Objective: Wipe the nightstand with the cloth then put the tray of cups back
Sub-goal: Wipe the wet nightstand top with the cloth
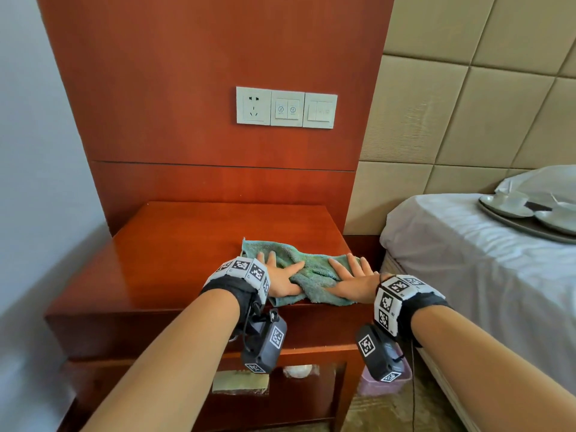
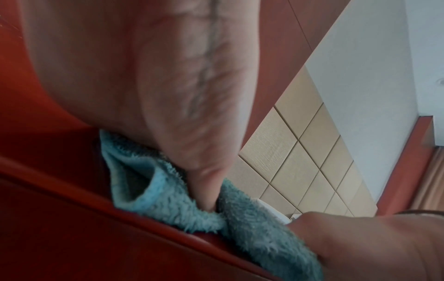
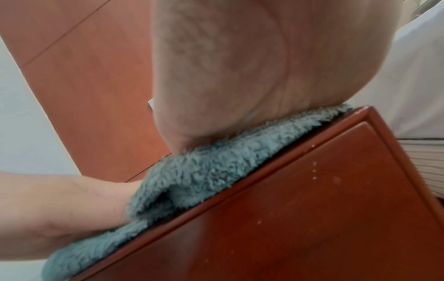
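A fluffy teal cloth lies bunched at the front right of the reddish wooden nightstand. My left hand presses flat on the cloth's left part, fingers straight and spread. My right hand lies flat on its right part, near the nightstand's right edge. In the left wrist view my palm bears down on the cloth at the front edge. In the right wrist view my palm covers the cloth above the drawer front. The tray of cups sits on the bed at the far right.
The bed with white sheets stands right beside the nightstand. A wooden wall panel with a socket and switches rises behind it. A padded beige headboard is at the right. Items sit on the shelf under the nightstand top.
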### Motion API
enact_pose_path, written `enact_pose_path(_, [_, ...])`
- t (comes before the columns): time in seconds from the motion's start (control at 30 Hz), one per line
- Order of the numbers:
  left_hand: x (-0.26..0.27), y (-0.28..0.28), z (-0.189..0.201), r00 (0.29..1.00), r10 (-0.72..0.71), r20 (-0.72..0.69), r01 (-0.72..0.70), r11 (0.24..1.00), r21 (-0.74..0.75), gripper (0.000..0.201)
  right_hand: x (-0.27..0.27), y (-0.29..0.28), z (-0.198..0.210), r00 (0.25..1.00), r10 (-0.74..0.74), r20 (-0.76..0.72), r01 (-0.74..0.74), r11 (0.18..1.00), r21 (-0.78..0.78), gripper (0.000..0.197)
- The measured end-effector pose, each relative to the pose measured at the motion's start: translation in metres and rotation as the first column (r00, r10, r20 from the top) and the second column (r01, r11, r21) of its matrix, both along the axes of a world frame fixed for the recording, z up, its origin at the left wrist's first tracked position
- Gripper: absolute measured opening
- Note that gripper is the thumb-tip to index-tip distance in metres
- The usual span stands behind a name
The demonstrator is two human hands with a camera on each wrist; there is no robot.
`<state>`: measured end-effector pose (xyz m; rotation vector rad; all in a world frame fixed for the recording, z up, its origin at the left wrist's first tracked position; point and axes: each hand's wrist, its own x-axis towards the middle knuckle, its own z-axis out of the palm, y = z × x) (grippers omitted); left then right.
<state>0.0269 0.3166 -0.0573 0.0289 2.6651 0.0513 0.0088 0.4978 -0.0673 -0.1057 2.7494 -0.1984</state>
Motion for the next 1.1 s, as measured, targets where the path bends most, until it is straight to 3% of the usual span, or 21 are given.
enact_pose_path(0.27, [0.028,-0.035,0.005,1.0,0.01,0.014,-0.01,1.0,-0.019,0.068,0.025,-0.045,0.007,0.999,-0.002,0.053,0.001,1.0,0.015,0.069])
enact_pose_path(0.8, [0.083,-0.209,0.006,0.969,0.245,0.008,-0.244,0.966,-0.083,0.073,0.053,-0.227,0.013,0.967,0.245,0.065,-0.248,0.968,0.047,0.073])
enact_pose_path(1.1, [0.114,-0.266,-0.003,0.946,0.323,-0.002,-0.323,0.945,-0.05,0.072,0.065,-0.29,0.009,0.921,0.388,0.029,-0.388,0.922,0.0,0.076])
